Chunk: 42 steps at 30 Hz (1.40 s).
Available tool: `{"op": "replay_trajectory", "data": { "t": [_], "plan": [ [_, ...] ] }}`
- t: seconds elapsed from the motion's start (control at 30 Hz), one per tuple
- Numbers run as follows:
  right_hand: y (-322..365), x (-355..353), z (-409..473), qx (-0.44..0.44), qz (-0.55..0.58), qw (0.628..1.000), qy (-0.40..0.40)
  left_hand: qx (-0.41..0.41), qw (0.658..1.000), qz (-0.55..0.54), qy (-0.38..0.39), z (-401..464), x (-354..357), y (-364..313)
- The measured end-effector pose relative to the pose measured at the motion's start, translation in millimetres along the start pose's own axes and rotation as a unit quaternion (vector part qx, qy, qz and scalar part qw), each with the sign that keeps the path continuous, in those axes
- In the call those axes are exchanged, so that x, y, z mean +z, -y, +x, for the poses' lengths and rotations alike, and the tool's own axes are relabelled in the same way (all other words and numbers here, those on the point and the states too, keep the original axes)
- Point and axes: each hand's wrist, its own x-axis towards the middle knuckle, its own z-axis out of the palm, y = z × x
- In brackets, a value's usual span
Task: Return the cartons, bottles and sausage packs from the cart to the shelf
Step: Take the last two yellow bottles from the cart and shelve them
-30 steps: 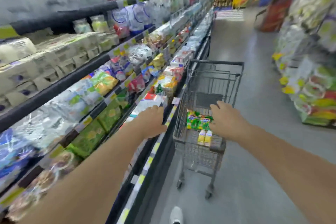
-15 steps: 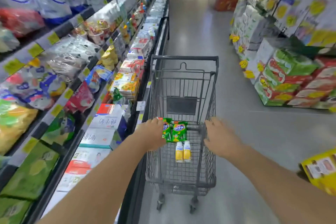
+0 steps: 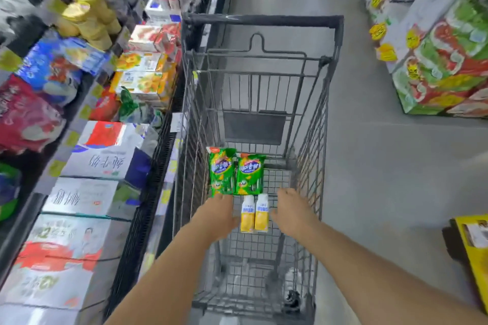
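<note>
A grey wire cart (image 3: 261, 20) stands in the aisle in front of me. On its floor lie two green sausage packs (image 3: 222, 171) (image 3: 250, 174) side by side, with two small yellow-and-white bottles (image 3: 248, 215) (image 3: 262, 212) just below them. My left hand (image 3: 220, 215) reaches into the cart, its fingertips at the lower edge of the left green pack, beside the bottles. My right hand (image 3: 293, 210) hovers to the right of the bottles with fingers spread. Neither hand holds anything.
The shelf (image 3: 158, 155) runs along the cart's left side, stacked with milk cartons (image 3: 103, 155), juice boxes (image 3: 142, 83) and bagged goods. Stacked boxed goods (image 3: 446, 68) stand across the aisle on the right. A yellow box (image 3: 475, 248) sits at the right edge.
Both hands have left the cart's near rim and moved down into the basket toward the packs and bottles. The view has tilted down and closer to the cart.
</note>
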Motion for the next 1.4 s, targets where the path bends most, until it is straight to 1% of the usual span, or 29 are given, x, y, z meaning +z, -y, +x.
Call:
{"op": "replay_trajectory", "data": {
  "t": [0.2,0.37,0.47,0.57,0.73,0.83,1.03,1.17,1.23,1.3,1.4],
  "plan": [
    [-27,77,90,0.05,0.052,0.996,0.054,-0.073,0.993,-0.091,0.035,91,68,10],
    [-43,142,153,0.135,0.121,0.981,0.067,-0.098,0.982,-0.148,0.067,156,134,14],
    [-49,173,180,0.19,0.15,0.968,0.062,-0.117,0.973,-0.195,0.043,184,167,21],
    [-52,195,199,0.234,0.192,0.951,0.06,-0.135,0.958,-0.249,0.031,200,183,24],
    [-51,217,209,0.254,0.27,0.925,0.084,-0.157,0.938,-0.307,0.029,221,198,29],
    [-51,221,209,0.269,0.286,0.916,0.085,-0.175,0.924,-0.338,0.046,223,202,33],
    [-55,212,201,0.256,0.238,0.932,0.093,-0.22,0.894,-0.38,0.093,215,202,33],
    [-52,196,179,0.235,0.219,0.944,0.074,-0.233,0.849,-0.46,0.115,192,191,34],
    [-48,178,162,0.232,0.22,0.943,0.095,-0.224,0.843,-0.471,0.132,171,180,32],
    [-44,157,142,0.236,0.227,0.939,0.111,-0.202,0.846,-0.47,0.151,150,165,31],
    [-32,113,111,0.201,0.232,0.944,0.12,-0.179,0.842,-0.487,0.15,111,125,26]
  ]
}}
